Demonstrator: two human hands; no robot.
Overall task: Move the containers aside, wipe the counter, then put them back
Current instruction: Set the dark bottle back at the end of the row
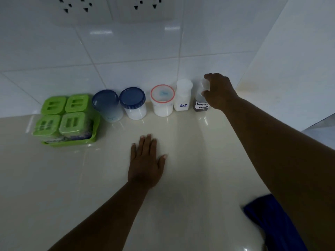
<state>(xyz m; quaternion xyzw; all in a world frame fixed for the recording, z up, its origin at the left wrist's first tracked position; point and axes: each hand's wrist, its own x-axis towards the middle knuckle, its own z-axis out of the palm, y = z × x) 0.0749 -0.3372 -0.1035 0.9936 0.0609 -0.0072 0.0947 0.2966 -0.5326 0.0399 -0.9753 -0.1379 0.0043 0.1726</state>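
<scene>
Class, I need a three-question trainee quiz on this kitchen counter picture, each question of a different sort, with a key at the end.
1. True or false: the left hand lies flat on the counter, holding nothing.
2. Which container is the right hand touching? A) the Salt bottle B) the dark sauce bottle C) the red-rimmed tub
3. Fill in: the four green-lidded boxes sit together in a green ____.

Key: 1 true; 2 B; 3 tray.

tray [94,134] far left | jars [135,104] middle | bottles [183,96] right, against wall [126,51]
</scene>
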